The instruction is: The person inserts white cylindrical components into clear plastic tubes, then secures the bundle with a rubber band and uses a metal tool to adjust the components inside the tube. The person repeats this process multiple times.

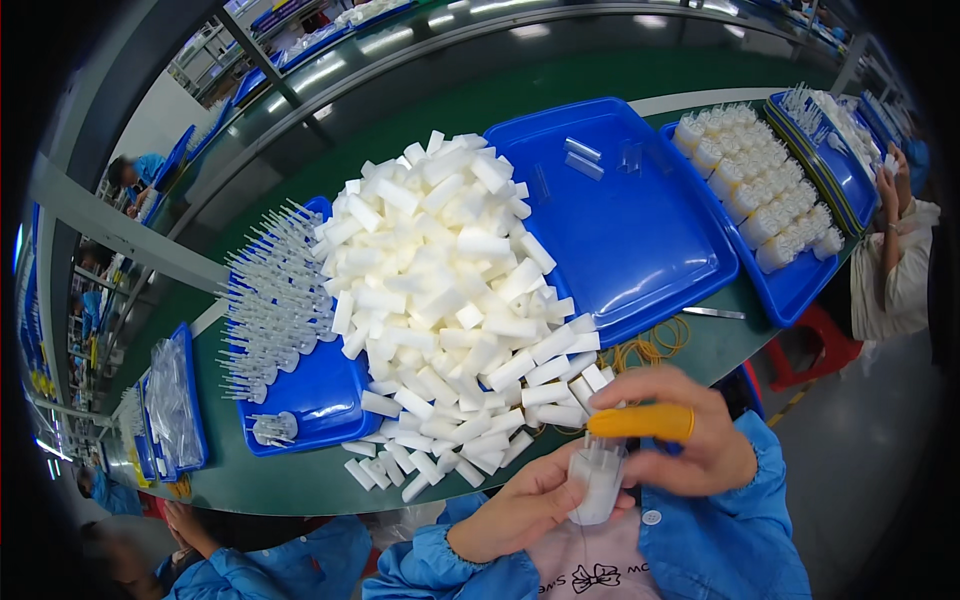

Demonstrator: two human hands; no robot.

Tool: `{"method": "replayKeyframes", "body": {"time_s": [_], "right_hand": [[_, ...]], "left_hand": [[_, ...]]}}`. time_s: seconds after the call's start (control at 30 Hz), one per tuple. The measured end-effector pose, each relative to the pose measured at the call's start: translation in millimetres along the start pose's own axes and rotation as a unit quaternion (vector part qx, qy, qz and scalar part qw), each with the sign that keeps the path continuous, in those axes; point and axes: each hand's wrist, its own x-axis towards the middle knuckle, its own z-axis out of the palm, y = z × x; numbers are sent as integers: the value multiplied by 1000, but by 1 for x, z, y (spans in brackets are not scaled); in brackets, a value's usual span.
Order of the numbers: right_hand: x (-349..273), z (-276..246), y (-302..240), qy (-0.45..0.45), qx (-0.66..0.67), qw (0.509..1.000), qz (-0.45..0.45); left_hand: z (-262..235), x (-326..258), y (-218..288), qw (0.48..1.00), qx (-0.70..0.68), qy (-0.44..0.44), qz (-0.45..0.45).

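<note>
In front of my chest, my left hand (535, 500) is closed around a clear plastic cup (597, 485) with white material inside. My right hand (690, 430) reaches over from the right, its fingers curled at the cup's upper end. A yellow finger cot (645, 422) covers one of its fingers, and that fingertip lies at the cup's rim. Part of the right hand is smeared by motion. Just beyond the hands rises a big heap of white foam cylinders (430, 270), some loose ones lying near the cup.
Behind the heap lies a blue tray (630, 250) with a few clear plastic pieces. Left, another blue tray (320, 400) carries many upright clear stemmed parts (270, 300). Rows of white-topped pieces (755, 180) fill a tray at right. Yellow rubber bands (655, 347) and co-workers (895, 250) are nearby.
</note>
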Motion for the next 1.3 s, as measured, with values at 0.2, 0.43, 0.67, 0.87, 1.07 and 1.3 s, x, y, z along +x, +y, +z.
{"method": "replayKeyframes", "body": {"time_s": [0.2, 0.43, 0.67, 0.87, 1.07, 1.3], "right_hand": [[-13, 23, -18, -36, -23, 999, 4], [-19, 42, -3, 50, -83, 992, -85], [-21, 46, -2, 31, -234, 957, -167], [-15, 17, -12, -7, 57, 997, 47], [-47, -25, 54, 223, -233, 932, 169], [-58, -16, 94, 212, -423, 871, 134]], "left_hand": [[9, -7, -9, 999, 1, 45, 7], [1, -10, -17, 998, -50, 18, 31], [8, -8, -13, 998, 3, 65, 14], [-13, -5, -24, 995, -29, 9, 91], [-6, -7, -15, 989, -2, 43, 139], [-6, -7, -14, 984, -39, 31, 172]]}}
